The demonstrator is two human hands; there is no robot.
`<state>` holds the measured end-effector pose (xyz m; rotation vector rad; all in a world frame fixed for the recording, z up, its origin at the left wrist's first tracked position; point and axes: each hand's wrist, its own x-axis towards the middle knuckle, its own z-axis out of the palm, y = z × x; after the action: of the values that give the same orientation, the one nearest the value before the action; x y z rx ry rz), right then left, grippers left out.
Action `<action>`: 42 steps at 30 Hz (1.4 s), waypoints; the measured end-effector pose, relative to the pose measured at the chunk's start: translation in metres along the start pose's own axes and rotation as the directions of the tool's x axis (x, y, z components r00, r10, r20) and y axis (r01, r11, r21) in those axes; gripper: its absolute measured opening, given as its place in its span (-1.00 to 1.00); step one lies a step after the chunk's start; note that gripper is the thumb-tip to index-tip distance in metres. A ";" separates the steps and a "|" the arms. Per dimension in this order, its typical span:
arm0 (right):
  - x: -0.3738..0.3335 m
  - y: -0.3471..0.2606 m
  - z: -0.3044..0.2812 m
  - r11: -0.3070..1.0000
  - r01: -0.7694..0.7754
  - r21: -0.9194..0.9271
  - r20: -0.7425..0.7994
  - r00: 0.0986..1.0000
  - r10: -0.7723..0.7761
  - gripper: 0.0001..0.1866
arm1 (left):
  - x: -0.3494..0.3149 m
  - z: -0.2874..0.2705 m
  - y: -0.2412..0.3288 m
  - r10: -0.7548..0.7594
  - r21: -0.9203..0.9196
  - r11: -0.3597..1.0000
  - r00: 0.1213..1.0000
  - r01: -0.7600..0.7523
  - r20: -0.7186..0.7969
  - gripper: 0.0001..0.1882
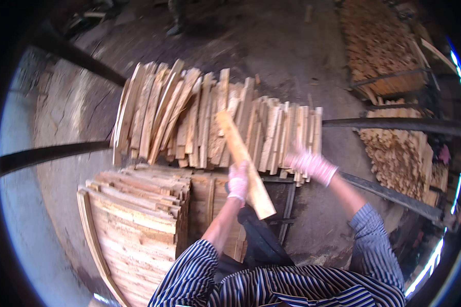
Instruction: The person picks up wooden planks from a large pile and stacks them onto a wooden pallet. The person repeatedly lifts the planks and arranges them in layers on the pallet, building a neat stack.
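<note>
My left hand [238, 181], in a pale pink glove, is closed around a flat wooden board [237, 143]. The board slants from over the slat pile down toward my legs, its near end wider in view. To the right, my right hand [313, 163], gloved alike, reaches over the right end of a long row of wooden slats [205, 120]. Its fingers are smeared by motion, so whether they touch a slat cannot be made out. Most slats in that row lean side by side at uneven angles, the left ones tilted more.
Nearer on the left stands a neat stack of boards [133, 225] with a curved-looking upright slat [95, 240] at its side. Dark metal bars [394, 124] flank the row. More stacked wood [379, 51] lies at the far right. Another person's leg [175, 18] shows at the far edge.
</note>
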<state>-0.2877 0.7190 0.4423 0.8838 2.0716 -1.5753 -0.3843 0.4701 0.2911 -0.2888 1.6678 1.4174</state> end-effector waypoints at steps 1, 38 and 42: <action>0.001 0.015 0.061 0.993 -0.025 -0.119 0.072 0.997 0.034 0.42 | -0.004 0.010 0.018 -0.029 -0.018 0.999 0.997 0.030 0.066 -0.37; 0.250 0.147 0.216 0.315 -0.502 0.806 0.447 0.864 0.233 -0.35 | 0.221 -0.123 -0.104 0.329 0.722 0.688 0.854 0.076 -0.403 -0.10; 0.255 0.167 0.216 0.152 -0.473 0.868 0.470 0.881 0.056 -0.40 | 0.306 -0.182 -0.090 0.119 0.772 0.465 0.833 0.434 -0.540 -0.03</action>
<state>-0.3721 0.6042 0.0974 1.1204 0.3027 -2.5473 -0.5832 0.3917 -0.0078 -0.2320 2.5254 0.1250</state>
